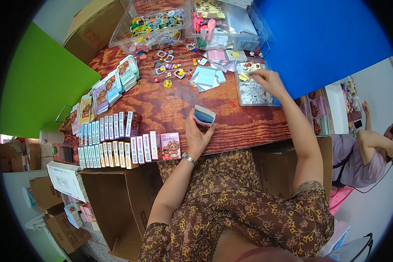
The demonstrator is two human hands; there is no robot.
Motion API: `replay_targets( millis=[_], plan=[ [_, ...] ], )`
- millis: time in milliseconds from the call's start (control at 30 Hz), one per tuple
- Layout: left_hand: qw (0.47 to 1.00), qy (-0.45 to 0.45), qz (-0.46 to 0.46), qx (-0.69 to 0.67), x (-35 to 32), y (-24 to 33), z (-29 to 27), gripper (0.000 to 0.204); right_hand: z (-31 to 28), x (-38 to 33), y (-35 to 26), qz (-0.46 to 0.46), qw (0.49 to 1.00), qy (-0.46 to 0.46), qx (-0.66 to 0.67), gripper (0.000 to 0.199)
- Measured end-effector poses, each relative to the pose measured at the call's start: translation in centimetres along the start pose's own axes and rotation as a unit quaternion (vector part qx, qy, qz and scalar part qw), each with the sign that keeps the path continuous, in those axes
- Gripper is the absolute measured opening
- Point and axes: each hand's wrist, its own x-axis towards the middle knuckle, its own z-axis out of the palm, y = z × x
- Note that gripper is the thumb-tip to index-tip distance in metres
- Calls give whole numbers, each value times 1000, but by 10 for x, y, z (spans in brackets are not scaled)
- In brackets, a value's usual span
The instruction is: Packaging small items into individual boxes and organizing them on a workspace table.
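Observation:
My left hand [197, 134] is wrapped round a small open carton [205, 115], its open top facing up and something dark bluish inside. My right hand [270, 82] hovers with fingers pinched over a clear plastic tray [258, 104] at the right. Whatever those fingers hold, if anything, is too small to make out. Silvery-white small pieces [252, 92] fill the tray's near part, and cream cards with dark figures [250, 67] lie in its far part. Left of the tray is a loose pile of pale blue and white square cards [206, 77].
Rows of upright small cartons [113, 126] line the table's left side, near stacks of flat cartons [125, 74]. Two clear bins [150, 41] of trinkets stand at the back. Small toys [167, 83] lie scattered mid-table. Another person [358, 153] sits at the right beyond a blue panel [323, 39].

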Motion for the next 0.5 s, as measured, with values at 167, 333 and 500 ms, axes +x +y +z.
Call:
replay_targets(
  millis=[167,333,500],
  plan=[
    [1000,-7,4,-20,4,7,1,90,23,-5,10,-78,944,-240,-213,29],
    [1000,-6,-2,-22,2,4,-1,89,33,-1,-19,-13,936,-231,-266,40],
    [999,-15,-11,-28,1,2,1,91,46,-5,-3,-59,953,-169,-243,34]
  ],
)
